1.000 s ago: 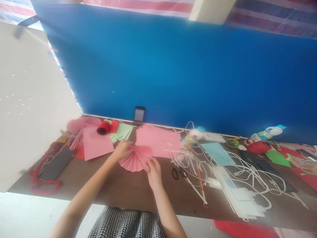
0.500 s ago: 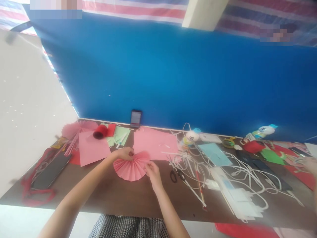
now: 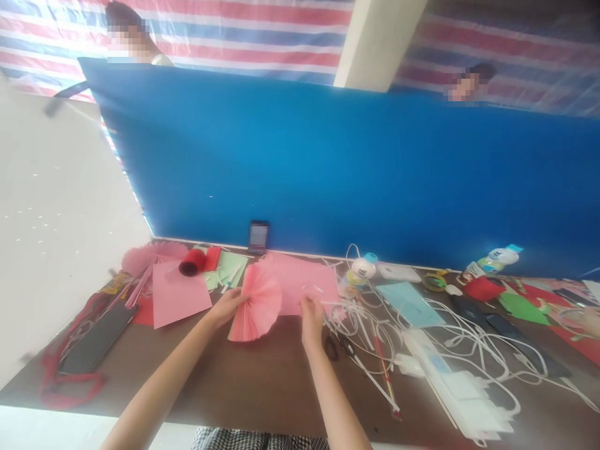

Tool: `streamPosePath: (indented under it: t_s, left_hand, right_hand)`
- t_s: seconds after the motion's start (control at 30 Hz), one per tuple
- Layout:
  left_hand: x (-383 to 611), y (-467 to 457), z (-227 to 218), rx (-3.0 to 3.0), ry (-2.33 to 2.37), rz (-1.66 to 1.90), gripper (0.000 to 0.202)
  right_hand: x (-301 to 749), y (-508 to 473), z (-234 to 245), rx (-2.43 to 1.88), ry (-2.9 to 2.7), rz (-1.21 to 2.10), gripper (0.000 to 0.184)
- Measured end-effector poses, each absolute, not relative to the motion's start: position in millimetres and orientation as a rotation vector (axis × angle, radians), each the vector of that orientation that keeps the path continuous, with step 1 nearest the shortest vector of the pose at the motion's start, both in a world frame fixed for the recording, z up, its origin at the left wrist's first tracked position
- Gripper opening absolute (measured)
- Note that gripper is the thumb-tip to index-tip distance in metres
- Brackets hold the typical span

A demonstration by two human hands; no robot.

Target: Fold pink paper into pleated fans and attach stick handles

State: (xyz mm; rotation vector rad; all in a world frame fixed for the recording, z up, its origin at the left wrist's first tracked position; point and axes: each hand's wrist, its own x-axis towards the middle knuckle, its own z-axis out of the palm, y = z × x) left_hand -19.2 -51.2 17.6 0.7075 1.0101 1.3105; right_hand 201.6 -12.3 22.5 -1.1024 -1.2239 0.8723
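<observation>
My left hand [image 3: 228, 307] is closed on the base of a pink pleated paper fan [image 3: 257, 302], which it holds tilted up on edge above the brown table [image 3: 244, 381]. My right hand [image 3: 312, 317] is off the fan, to its right. Its fingers stretch forward to the near edge of a flat pink sheet [image 3: 300, 280] with thin white strips on it, and I see nothing in them.
A second pink sheet [image 3: 177, 295], a red roll [image 3: 190, 263] and green paper [image 3: 233, 265] lie at the left. Scissors [image 3: 335, 347], white cables [image 3: 469, 331], a power strip [image 3: 434, 353] and a glue bottle [image 3: 362, 269] lie at the right. A phone [image 3: 259, 236] leans on the blue partition [image 3: 351, 169].
My right hand has let go of the fan and moved right to the pink sheet. My left hand has swung the fan from lying flat up onto its edge. The view tipped upward.
</observation>
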Motion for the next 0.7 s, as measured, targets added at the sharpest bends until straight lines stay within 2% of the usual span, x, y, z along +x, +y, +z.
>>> streamPosePath:
  t_s: [0.07, 0.27, 0.47, 0.7]
  left_hand:
    - [-10.2, -40.4, 8.8, 0.664, 0.992, 1.450, 0.039]
    - [20.6, -9.3, -14.2, 0.506, 0.832, 1.683, 0.041]
    - [20.7, -0.1, -14.6, 0.625, 0.888, 1.679, 0.043]
    - [26.3, -3.9, -14.4, 0.702, 1.058, 1.575, 0.036]
  right_hand:
    - [194.8, -3.8, 23.9, -1.060, -1.298, 0.683, 0.023]
    - [158.9, 1.0, -6.2, -0.878, -1.568, 0.515, 0.015]
    - [167.6, 25.5, -31.7, -0.937, -1.589, 0.309, 0.013]
    - [172.7, 25.3, -27.7, -0.950, -1.637, 0.012, 0.010]
